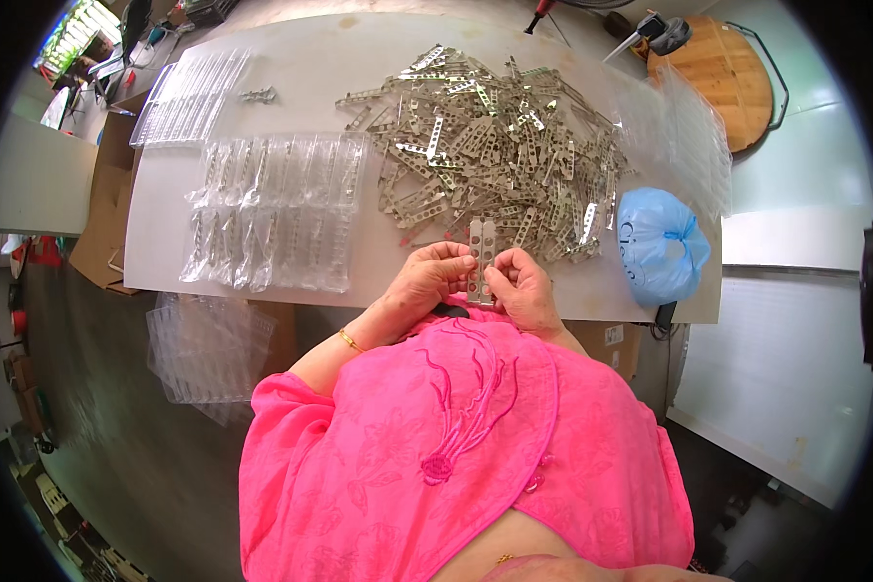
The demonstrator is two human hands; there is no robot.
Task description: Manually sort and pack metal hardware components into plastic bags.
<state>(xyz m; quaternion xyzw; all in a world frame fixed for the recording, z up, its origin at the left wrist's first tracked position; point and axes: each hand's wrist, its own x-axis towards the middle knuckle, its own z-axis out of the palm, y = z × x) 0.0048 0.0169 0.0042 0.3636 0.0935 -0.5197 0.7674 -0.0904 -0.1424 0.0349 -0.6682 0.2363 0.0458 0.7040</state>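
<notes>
My left hand (429, 278) and my right hand (524, 284) meet at the near edge of the white table (320, 58). Together they hold two flat perforated metal strips (482, 254), side by side and upright between the fingers. Just beyond the hands spreads a big heap of similar metal strips (485, 145). A gold bangle sits on my left wrist. My pink garment fills the lower middle of the view.
Filled clear plastic bags (272, 209) lie left of the hands, with more clear bags (189, 97) at the far left corner. A blue plastic bag (658, 242) sits at the right, empty clear bags (674, 131) behind it. A round wooden stool (713, 78) stands far right. Cardboard boxes (102, 213) sit left.
</notes>
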